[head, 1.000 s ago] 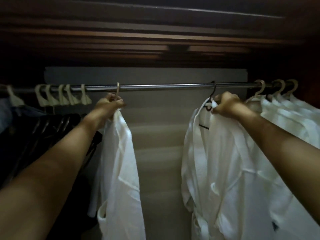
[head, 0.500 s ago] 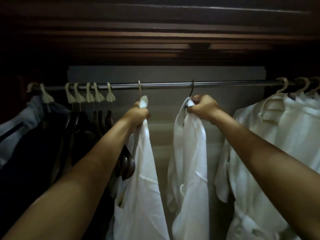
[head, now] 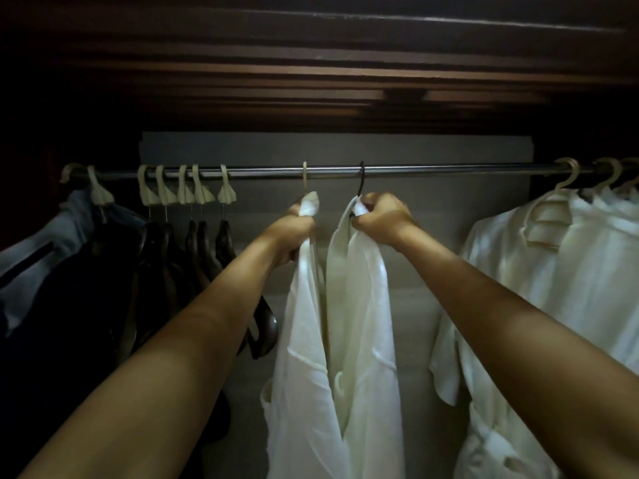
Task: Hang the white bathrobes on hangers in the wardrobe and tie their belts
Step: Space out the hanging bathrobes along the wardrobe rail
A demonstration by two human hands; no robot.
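Left bathrobe [head: 301, 340], under a cream hook [head: 305, 176] midway along the rail [head: 449, 168], is gripped at its collar by the curled left hand [head: 288, 233], right bathrobe [head: 363, 323], under a black hook [head: 360, 181], by the curled right hand [head: 383, 216], both hanging lengthwise straight down.

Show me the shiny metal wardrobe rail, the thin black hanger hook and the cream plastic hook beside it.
shiny metal wardrobe rail [head: 449, 168]: head view, bare stretch.
thin black hanger hook [head: 361, 179]: head view, its shank.
cream plastic hook [head: 305, 179]: head view, its shank.
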